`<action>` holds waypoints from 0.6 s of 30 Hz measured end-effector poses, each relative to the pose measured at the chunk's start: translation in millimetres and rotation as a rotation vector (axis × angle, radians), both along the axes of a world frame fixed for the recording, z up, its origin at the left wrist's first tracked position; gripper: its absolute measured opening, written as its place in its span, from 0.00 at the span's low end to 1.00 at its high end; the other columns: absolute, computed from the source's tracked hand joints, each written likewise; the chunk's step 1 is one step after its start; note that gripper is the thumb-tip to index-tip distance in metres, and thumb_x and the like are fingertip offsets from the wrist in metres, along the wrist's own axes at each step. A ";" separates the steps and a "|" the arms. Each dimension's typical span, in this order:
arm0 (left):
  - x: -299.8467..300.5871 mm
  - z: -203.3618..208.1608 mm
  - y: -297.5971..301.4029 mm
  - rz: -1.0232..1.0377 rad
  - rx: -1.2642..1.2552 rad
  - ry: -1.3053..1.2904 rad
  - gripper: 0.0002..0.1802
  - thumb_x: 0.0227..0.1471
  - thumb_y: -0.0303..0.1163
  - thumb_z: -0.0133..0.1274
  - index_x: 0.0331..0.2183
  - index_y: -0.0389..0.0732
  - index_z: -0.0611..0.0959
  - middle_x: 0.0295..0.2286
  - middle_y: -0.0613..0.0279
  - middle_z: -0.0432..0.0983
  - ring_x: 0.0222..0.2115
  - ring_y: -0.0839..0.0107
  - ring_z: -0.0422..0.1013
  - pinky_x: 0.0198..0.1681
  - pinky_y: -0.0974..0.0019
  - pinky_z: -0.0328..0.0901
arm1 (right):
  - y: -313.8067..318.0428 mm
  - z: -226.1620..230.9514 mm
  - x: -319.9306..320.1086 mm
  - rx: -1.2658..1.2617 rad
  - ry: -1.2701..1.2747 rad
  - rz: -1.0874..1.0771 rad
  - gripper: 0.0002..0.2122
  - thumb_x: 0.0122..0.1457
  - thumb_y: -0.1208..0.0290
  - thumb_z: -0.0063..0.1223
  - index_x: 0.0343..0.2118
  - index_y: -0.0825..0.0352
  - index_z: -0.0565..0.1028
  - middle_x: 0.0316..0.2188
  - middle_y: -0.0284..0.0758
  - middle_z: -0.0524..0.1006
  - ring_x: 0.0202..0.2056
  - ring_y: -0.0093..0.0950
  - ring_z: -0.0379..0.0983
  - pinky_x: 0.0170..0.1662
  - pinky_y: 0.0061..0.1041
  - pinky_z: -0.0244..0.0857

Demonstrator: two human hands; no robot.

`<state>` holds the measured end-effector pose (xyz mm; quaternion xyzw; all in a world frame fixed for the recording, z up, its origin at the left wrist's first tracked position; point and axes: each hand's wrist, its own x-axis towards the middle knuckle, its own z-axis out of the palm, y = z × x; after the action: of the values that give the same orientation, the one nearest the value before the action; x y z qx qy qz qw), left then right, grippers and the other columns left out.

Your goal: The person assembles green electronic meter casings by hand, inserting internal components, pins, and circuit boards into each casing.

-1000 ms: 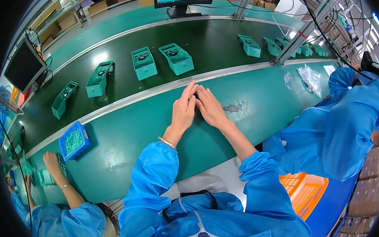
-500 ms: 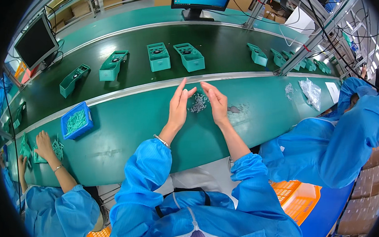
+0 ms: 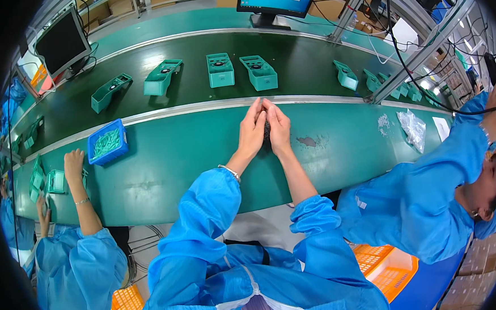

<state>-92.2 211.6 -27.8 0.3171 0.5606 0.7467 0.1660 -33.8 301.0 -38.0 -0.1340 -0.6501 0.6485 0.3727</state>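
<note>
My left hand point(image 3: 251, 133) and my right hand point(image 3: 280, 128) stand on edge on the green work table, fingers stretched out and their tips meeting. Between the palms lies a heap of small pieces point(image 3: 267, 132), mostly hidden and dark in the gap. Each hand curves around one side of this heap rather than gripping it. Just right of my right hand, a dark worn patch point(image 3: 307, 142) marks the table top.
Several green plastic housings point(image 3: 220, 70) stand on the dark belt beyond the metal rail point(image 3: 188, 108). To the left, a blue bin point(image 3: 123, 145) holds green strips near a co-worker's hand point(image 3: 74, 161). A clear bag point(image 3: 412, 129) lies at right, near another person point(image 3: 420, 190).
My hands have closed in from both sides around the heap of small clear pieces, and their fingertips now meet. The right-hand co-worker has raised an arm. My view has shifted slightly.
</note>
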 end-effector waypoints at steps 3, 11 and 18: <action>3.1 0.5 3.6 0.049 0.018 0.051 0.27 0.70 0.32 0.46 0.66 0.36 0.67 0.55 0.46 0.76 0.55 0.61 0.74 0.58 0.62 0.68 | -1.5 3.6 3.8 -0.225 0.132 0.036 0.23 0.76 0.62 0.41 0.62 0.79 0.68 0.62 0.47 0.72 0.62 0.36 0.70 0.66 0.35 0.64; -8.3 6.6 -11.9 0.047 0.342 -0.409 0.23 0.73 0.30 0.40 0.64 0.34 0.66 0.54 0.39 0.75 0.53 0.55 0.77 0.58 0.57 0.73 | -0.3 9.8 13.3 -0.526 0.373 0.081 0.23 0.77 0.62 0.39 0.57 0.84 0.68 0.61 0.55 0.70 0.64 0.45 0.67 0.70 0.42 0.61; -21.2 4.6 -22.2 0.219 0.426 -0.436 0.19 0.71 0.26 0.42 0.59 0.34 0.73 0.44 0.49 0.80 0.40 0.63 0.81 0.49 0.61 0.76 | 6.1 10.5 13.1 -0.459 0.387 -0.047 0.23 0.76 0.61 0.39 0.54 0.83 0.71 0.55 0.53 0.76 0.59 0.42 0.73 0.67 0.41 0.65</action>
<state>-113.4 189.4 -23.2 0.1152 0.3739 0.9109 0.1310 -20.7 307.1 -27.6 -0.1036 -0.4002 0.7832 0.4644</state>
